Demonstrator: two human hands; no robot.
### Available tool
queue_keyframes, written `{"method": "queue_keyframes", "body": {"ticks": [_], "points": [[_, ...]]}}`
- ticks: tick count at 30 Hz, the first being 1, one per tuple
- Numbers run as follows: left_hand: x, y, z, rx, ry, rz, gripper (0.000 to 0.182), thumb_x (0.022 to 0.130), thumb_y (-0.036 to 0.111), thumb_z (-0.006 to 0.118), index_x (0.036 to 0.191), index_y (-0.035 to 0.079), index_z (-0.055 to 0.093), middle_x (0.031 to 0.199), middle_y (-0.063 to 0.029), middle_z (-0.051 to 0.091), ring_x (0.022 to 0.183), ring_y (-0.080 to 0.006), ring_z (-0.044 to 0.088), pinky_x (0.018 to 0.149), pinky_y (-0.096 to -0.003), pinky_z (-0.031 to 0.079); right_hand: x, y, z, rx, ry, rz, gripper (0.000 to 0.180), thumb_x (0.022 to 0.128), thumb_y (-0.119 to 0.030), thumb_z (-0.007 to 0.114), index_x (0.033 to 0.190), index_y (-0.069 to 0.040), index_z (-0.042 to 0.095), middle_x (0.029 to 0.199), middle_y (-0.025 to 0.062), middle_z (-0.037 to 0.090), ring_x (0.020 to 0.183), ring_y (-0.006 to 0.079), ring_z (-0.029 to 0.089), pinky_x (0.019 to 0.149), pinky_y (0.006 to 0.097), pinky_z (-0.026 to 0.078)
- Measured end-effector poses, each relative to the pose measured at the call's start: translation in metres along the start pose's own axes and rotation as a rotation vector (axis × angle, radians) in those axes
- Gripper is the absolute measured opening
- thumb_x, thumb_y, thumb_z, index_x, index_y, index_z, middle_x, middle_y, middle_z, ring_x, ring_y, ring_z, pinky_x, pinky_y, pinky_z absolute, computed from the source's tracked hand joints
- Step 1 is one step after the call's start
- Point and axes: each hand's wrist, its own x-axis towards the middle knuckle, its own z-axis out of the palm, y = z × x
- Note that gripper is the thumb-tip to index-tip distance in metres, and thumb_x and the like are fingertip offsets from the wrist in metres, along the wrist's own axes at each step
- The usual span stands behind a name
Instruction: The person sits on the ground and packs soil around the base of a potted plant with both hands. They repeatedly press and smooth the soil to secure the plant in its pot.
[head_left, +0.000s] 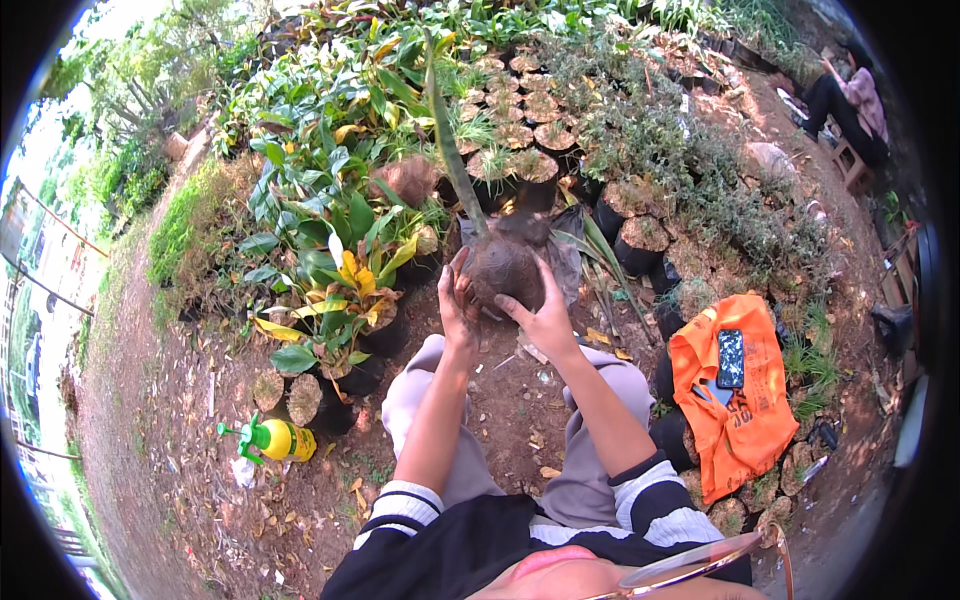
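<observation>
Between my two hands is a round, dark brown soil ball (504, 271), with what look like fine threads across its surface. A tall, narrow snake plant leaf (450, 142) rises from its top and leans to the upper left. My right hand (541, 311) grips the ball's right side, thumb across the front. Against the left side, my left hand (459, 304) cups it with soil-stained fingers; their exact contact is partly hidden. Just behind lies a grey-black plastic sheet or bag (566, 259), partly covered by the ball. Long cut leaves (611, 255) lie to its right.
Potted leafy plants (352, 225) crowd the left front, and soil-filled black bags (534, 166) stand behind. A yellow-green spray bottle (277, 439) lies at left. At right, an orange vest or bag (731, 435) carries a phone (730, 358). A person (855, 105) sits far right.
</observation>
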Motion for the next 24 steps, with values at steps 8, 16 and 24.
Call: {"method": "queue_keyframes", "body": {"ticks": [8,16,24], "points": [[0.002,-0.006,-0.007,-0.282,-0.184,-0.158,0.05,0.087,0.036,0.051,0.12,-0.002,0.048,0.115,-0.0152,0.058,0.104,-0.0262,0.059,0.091,-0.0406,0.048,-0.017,-0.002,0.002,-0.799,-0.043,-0.172,0.087,0.08,-0.062,0.053,0.138,-0.001,0.03,0.143,0.0148,0.029,0.135,0.0341,0.02,0.104,0.0611,0.004],[0.012,-0.021,-0.014,-0.256,-0.204,-0.147,0.047,0.087,0.035,0.048,0.12,0.0,0.049,0.114,-0.0136,0.059,0.102,-0.0258,0.059,0.094,-0.04,0.045,-0.016,-0.008,0.004,-0.624,0.022,-0.156,0.077,0.083,-0.052,0.057,0.133,0.003,0.037,0.133,0.0195,0.041,0.128,0.0312,0.034,0.107,0.0534,0.011],[0.022,-0.034,-0.009,-0.224,-0.126,-0.121,0.048,0.088,0.038,0.047,0.123,0.004,0.046,0.114,-0.0142,0.058,0.104,-0.0269,0.058,0.094,-0.0405,0.045,-0.007,0.014,-0.001,-0.342,0.082,-0.148,0.065,0.08,-0.027,0.07,0.129,0.004,0.041,0.126,0.0167,0.048,0.119,0.0235,0.044,0.101,0.0342,0.034]]}}
